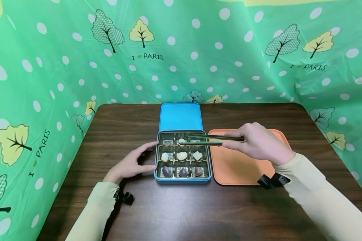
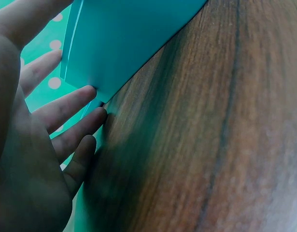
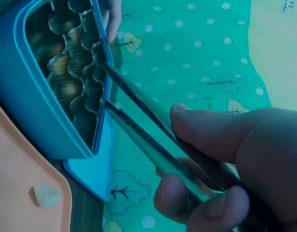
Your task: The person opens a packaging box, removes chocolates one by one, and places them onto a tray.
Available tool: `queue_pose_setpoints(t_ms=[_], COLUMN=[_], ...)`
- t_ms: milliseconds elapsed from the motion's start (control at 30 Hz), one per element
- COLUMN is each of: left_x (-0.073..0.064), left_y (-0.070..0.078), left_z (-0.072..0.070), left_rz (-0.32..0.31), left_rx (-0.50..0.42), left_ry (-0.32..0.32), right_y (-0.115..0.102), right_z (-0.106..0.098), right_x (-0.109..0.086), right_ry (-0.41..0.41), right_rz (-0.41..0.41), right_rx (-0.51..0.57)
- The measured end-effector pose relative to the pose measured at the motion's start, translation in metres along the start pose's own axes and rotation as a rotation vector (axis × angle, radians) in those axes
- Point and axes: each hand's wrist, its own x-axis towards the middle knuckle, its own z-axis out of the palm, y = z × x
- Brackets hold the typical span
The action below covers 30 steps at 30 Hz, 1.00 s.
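My right hand holds long metal tweezers, also seen with serrated tips in the right wrist view. Their tips stand apart over the back middle compartment of a blue tin, by a white stone; whether they touch it I cannot tell. Three pale stones, one of them an oval stone, lie in the middle row. Three purplish stones, including a dark stone, fill the front row. My left hand touches the tin's left side with thumb and fingers spread, its fingers straight in the left wrist view.
The tin's blue lid lies folded back behind it. An orange tray sits right of the tin, and a white stone lies on it, hidden in the head view. Green patterned cloth rises behind the wooden table.
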Motion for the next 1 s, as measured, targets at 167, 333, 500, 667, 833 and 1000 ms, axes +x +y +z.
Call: queue_pose_setpoints(t_ms=[167, 333, 500, 667, 833, 1000], left_x=[-0.001, -0.002, -0.002, -0.002, -0.002, -0.002], left_y=[-0.001, 0.0, 0.002, 0.003, 0.003, 0.002], left_z=[0.001, 0.001, 0.0, 0.001, 0.0, 0.0], left_rz=[-0.001, 0.002, 0.0, 0.011, 0.009, 0.0], left_rx=[-0.021, -0.027, -0.021, -0.018, -0.017, -0.015], left_ry=[-0.005, 0.0, 0.0, 0.005, 0.005, 0.004], right_y=[-0.006, -0.011, -0.015, -0.018, -0.022, -0.029], right_z=[0.003, 0.004, 0.004, 0.005, 0.004, 0.005], right_x=[0.006, 0.01, 0.015, 0.018, 0.023, 0.028], right_ry=[-0.008, -0.001, -0.012, -0.011, -0.022, -0.052], right_rz=[-0.011, 0.009, 0.029, 0.028, 0.051, 0.062], right_rx=[-0.012, -0.045, -0.086, -0.125, -0.167, -0.197])
